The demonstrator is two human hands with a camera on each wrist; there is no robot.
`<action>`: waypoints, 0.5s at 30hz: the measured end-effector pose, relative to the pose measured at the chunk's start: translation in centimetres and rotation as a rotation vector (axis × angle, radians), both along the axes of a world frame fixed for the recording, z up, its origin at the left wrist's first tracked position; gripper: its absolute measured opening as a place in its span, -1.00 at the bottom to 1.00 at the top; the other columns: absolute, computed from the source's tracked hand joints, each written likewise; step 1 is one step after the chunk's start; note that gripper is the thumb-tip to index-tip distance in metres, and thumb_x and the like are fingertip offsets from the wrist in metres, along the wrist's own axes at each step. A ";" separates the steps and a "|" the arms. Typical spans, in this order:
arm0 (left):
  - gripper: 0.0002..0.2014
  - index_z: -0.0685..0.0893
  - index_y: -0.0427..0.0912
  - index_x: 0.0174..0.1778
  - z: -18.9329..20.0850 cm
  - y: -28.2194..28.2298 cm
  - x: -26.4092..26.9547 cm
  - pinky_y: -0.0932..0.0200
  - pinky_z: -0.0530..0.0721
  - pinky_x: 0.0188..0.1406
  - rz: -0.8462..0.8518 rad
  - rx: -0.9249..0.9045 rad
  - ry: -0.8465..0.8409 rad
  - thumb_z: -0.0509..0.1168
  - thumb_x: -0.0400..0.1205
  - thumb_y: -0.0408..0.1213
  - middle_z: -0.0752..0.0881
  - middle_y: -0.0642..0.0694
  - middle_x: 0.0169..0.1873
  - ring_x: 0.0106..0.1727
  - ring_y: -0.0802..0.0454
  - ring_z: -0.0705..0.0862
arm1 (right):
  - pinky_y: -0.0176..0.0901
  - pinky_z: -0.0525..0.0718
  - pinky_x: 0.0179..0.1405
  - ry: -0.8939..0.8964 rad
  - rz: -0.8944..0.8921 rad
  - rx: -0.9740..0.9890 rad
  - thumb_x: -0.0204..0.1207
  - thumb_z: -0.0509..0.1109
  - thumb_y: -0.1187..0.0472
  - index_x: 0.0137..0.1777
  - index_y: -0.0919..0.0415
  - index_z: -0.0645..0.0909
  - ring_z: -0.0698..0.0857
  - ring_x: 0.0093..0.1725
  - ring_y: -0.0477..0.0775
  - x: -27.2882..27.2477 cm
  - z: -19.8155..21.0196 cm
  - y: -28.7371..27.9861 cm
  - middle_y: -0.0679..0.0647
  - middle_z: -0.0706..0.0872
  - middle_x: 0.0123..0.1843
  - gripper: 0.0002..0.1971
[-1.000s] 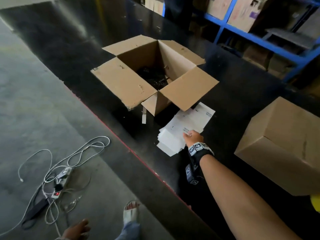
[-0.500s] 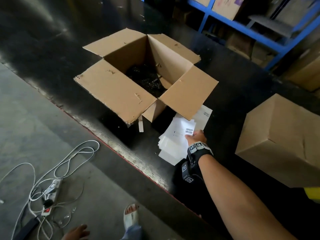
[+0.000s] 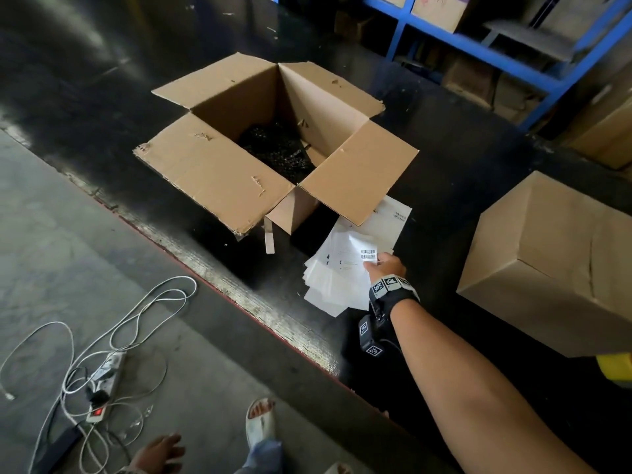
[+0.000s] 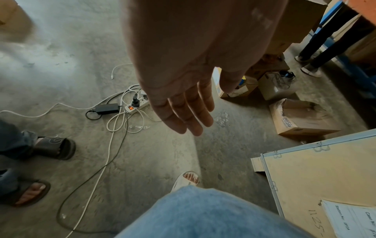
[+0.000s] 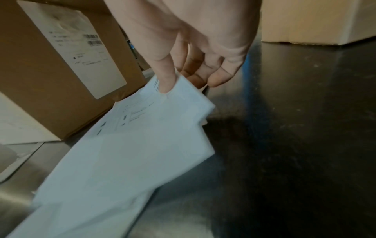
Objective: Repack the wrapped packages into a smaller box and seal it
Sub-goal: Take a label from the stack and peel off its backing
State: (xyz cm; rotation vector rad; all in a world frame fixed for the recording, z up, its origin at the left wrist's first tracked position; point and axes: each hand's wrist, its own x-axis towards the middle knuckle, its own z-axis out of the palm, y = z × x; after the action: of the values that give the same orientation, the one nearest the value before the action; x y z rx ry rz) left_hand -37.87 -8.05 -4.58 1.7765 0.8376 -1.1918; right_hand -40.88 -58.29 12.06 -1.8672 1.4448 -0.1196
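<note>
**Desk:** What is the right hand (image 3: 384, 266) doing?

**Photographer:** It pinches a corner of a stack of white wrapped packages (image 3: 337, 273), thumb (image 5: 165, 77) on top and the other fingers curled beneath. The top package carries a barcode label just beside the thumb. The stack fans out on the black tabletop (image 3: 455, 172), its gripped corner lifted clear of the surface in the right wrist view.

**Desk:** And the boxes?

**Photographer:** 2 on the tabletop. An open cardboard box (image 3: 273, 138), all 4 flaps spread outward, stands just beyond the stack; 1 flap overhangs the far end of the packages. Something dark lies in its bottom, too dim to identify. A closed cardboard box (image 3: 554, 265) sits to the right, apart from the hand.

**Desk:** The left hand?

**Photographer:** The left hand (image 4: 183, 90) hangs below the tabletop edge over the concrete floor (image 4: 61, 48), holding nothing, fingers straight and close together.

**Desk:** Anything else in frame?

**Photographer:** A power strip (image 3: 104, 388) with tangled white cables on the floor, the person's sandalled foot (image 3: 261, 422), another person's feet in dark sandals (image 4: 55, 147), and blue shelving (image 3: 533, 73) stacked with cartons behind the tabletop.
</note>
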 end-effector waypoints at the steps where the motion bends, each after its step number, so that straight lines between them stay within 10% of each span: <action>1: -0.73 0.55 -0.54 0.19 0.4 0.2 -0.3 0.03 0.49 -0.37 0.012 0.008 0.009 0.23 0.67 -0.40 0.60 -0.35 -0.22 -0.32 -0.23 0.54 | -0.33 0.48 -0.39 -0.004 0.003 -0.009 0.47 0.43 0.29 -0.13 0.24 0.64 0.62 -0.19 0.08 -0.1 0.1 0.1 0.09 0.69 -0.16 -0.96; 11: -0.67 0.53 -0.54 0.27 0.2 -0.1 -0.6 0.02 0.50 -0.35 0.019 0.023 -0.014 0.23 0.68 -0.38 0.59 -0.39 -0.08 -0.26 -0.25 0.55 | -0.23 0.45 -0.43 0.040 0.069 -0.051 0.45 0.34 0.34 -0.34 0.33 0.48 0.51 -0.31 0.11 -0.5 -0.8 0.2 0.24 0.65 -0.24 -0.84; 15: -0.69 0.53 -0.55 0.26 0.2 -0.4 -0.2 0.02 0.49 -0.36 0.004 0.017 -0.032 0.22 0.68 -0.39 0.60 -0.36 -0.18 -0.29 -0.22 0.54 | -0.29 0.43 -0.49 0.046 0.082 0.014 0.48 0.30 0.32 -0.14 0.41 0.61 0.55 -0.35 0.10 -0.4 -0.9 0.4 0.15 0.71 -0.17 -0.86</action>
State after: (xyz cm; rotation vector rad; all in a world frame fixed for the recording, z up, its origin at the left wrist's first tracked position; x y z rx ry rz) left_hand -38.06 -8.44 -4.42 1.8021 0.8346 -1.1532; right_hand -41.28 -57.88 11.18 -1.9263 1.3937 -0.0264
